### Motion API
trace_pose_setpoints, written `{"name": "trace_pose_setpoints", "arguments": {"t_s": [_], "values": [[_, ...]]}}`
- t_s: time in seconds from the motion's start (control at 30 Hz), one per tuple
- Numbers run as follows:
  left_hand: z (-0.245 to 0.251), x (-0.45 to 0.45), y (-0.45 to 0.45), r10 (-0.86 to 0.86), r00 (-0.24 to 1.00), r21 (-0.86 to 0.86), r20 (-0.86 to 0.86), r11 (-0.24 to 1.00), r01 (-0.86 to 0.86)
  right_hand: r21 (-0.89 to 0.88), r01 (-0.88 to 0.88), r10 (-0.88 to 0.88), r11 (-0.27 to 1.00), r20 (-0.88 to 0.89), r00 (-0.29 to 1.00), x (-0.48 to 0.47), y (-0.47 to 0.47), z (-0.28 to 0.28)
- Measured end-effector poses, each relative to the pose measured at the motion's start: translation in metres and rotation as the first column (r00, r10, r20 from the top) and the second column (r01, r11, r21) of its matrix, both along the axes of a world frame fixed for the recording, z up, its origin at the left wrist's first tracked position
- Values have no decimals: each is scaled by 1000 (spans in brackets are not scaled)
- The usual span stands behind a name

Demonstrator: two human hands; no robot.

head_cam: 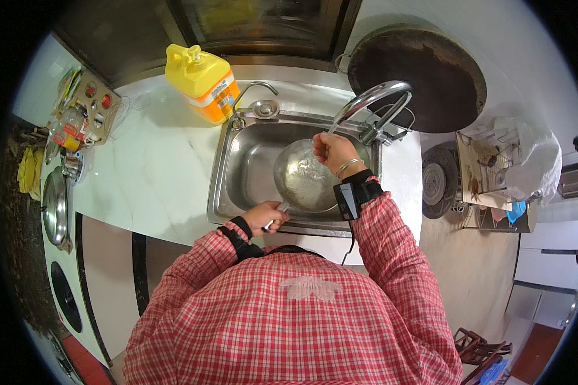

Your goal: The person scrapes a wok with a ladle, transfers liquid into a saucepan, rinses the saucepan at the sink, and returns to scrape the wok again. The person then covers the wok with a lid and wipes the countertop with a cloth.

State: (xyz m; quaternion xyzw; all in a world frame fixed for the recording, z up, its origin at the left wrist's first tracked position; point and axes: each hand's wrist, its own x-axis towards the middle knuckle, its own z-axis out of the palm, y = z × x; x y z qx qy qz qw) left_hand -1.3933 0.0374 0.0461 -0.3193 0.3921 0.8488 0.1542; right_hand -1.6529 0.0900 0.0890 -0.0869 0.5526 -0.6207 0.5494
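A round metal bowl (pixel 301 180) with water in it sits in the right part of the stainless steel sink (pixel 255 163). My left hand (pixel 266 216) is closed around a small object with a pale handle (pixel 269 224), at the sink's front rim beside the bowl; what it is I cannot tell. Above the bowl's upper right part is my right hand (pixel 334 150), fingers curled, just under the spout of the chrome faucet (pixel 373 91). Whether those fingers hold anything is hidden. Water seems to run from the spout beside them.
A yellow detergent jug (pixel 202 84) stands behind the sink's left corner, near a thin second tap (pixel 255 85). A large dark wok (pixel 416 79) leans at the back right. A wire rack (pixel 498 168) stands to the right; a metal lid (pixel 55 207) lies far left.
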Motion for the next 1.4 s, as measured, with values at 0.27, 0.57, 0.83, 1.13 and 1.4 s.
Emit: {"name": "trace_pose_setpoints", "arguments": {"t_s": [0.27, 0.57, 0.83, 1.13, 1.4], "values": [[-32, 24, -33, 183, 980, 291, 80, 936, -199, 131, 48, -22, 990, -193, 981, -1, 25, -11], [-30, -24, 2, 116, 934, 78, 339, 985, -151, 88, 91, -85, 992, -61, 994, 7, 22, -20], [3, 4, -3, 150, 935, -216, 321, 973, -82, 111, 191, -215, 975, 273, 938, 10, -34, -27], [2, 26, -3, 123, 986, -136, 112, 985, -108, 46, 60, -73, 997, 346, 935, 4, -27, -21], [-20, 10, -26, 151, 983, 6, 104, 988, -153, 57, -110, 113, 992, -52, 992, 4, 3, -2]]}}
